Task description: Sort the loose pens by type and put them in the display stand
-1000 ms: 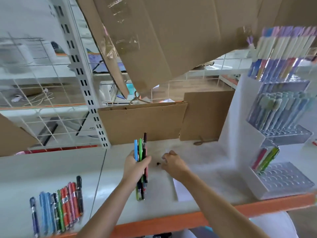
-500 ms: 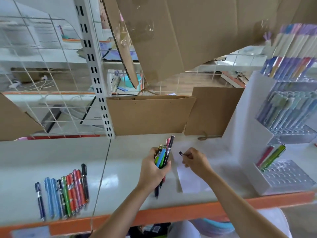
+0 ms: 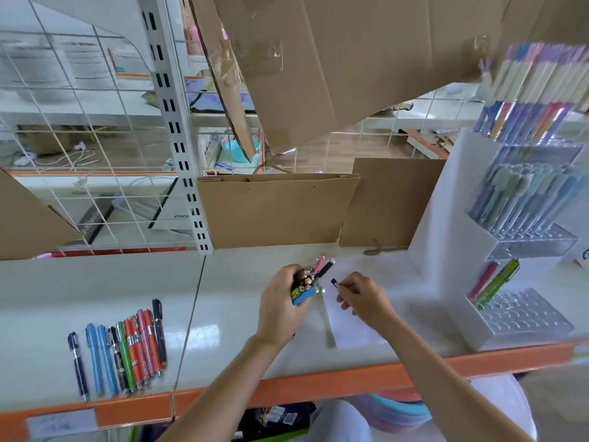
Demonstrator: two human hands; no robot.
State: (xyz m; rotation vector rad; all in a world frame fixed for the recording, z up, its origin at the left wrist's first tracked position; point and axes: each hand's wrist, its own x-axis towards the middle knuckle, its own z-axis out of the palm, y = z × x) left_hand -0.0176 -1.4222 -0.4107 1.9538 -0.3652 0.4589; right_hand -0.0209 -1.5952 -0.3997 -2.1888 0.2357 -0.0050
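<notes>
I'm gripping a bundle of pens (image 3: 310,280) in my left hand (image 3: 280,306); my right hand (image 3: 361,296) is pinching one pen (image 3: 334,282), probably bound next for the display stand (image 3: 522,317) at lower right.

Left hand (image 3: 278,309) gripping a pen bundle (image 3: 310,280), right hand (image 3: 361,296) pinching a small dark pen (image 3: 334,282) beside it.

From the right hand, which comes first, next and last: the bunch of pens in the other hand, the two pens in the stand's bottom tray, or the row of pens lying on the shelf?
1. Bunch of pens, just left of the right hand.
2. Two pens in the bottom tray, to the right.
3. Row of pens, far left.
</notes>
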